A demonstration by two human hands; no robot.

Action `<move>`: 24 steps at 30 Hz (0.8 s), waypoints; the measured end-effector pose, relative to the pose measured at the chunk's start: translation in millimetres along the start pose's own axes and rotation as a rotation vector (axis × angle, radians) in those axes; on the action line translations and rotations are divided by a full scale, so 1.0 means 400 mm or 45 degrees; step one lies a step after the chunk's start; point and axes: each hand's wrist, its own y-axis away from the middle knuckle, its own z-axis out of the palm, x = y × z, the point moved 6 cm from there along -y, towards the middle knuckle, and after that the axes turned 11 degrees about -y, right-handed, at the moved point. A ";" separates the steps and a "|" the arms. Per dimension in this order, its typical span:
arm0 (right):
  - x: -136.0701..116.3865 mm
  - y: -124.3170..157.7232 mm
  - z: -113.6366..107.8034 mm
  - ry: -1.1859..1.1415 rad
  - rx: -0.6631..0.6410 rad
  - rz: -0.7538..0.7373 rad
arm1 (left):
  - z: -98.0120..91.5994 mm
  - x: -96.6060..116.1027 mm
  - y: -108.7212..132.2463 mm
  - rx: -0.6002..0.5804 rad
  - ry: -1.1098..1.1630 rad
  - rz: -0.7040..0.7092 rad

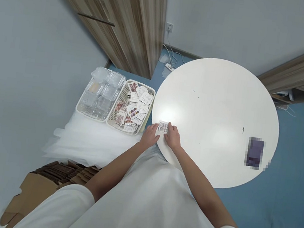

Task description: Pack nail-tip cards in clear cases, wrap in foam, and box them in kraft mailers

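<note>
Both my hands meet at the near left edge of a round white table [218, 110]. Between them lies a small card [163, 126] with rows of small nail-like pieces on it. My left hand [150, 136] holds the card's left side with curled fingers. My right hand [172, 137] pinches its right side, fingers resting on top. The card sits flat or nearly flat on the tabletop.
Left of the table, a perforated basket [146, 117] holds several similar cards. Beside it is a tray of clear plastic cases [101, 91]. Brown cardboard pieces [54, 172] lie lower left. A dark purple object [255, 152] sits at the table's right edge. Wooden cabinets stand behind.
</note>
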 end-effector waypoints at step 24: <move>-0.041 0.036 0.002 0.271 -0.043 -0.196 | -0.003 0.009 -0.008 -0.185 -0.360 0.203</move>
